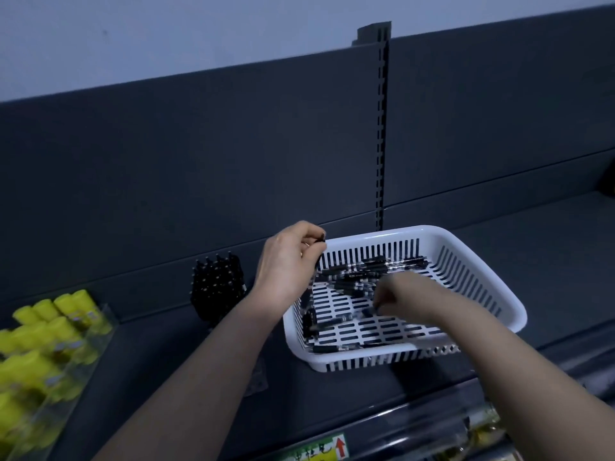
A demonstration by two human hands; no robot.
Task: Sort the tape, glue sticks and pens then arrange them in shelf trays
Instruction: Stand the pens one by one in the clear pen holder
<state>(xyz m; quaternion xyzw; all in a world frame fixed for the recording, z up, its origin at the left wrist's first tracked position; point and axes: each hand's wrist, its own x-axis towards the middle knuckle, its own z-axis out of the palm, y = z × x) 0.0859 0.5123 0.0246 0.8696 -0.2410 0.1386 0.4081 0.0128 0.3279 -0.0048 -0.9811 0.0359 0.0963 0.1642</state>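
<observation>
In the white slotted plastic basket (399, 232), on the dark grey metal shelf (549, 261), loose black pens (362, 271) lie scattered, mostly along the back wall and the left side. The right hand (406, 294) is down inside the basket with its fingertips on one loose pen near the middle. It is motion-blurred, so I cannot tell whether it grips. The left hand (286, 261) is at the basket's back-left corner, fingers curled round a black pen (321, 239) whose end pokes out above the fist. Just left of it, a bunch of upright black pens (216, 287) stands against the dark back panel (233, 144). At far left, yellow-capped glue sticks (50, 327) are packed upright in a clear plastic tray (103, 324). A slotted upright (382, 128) runs up behind the basket. A label with a red arrow (339, 447) sits on the shelf's front edge.
</observation>
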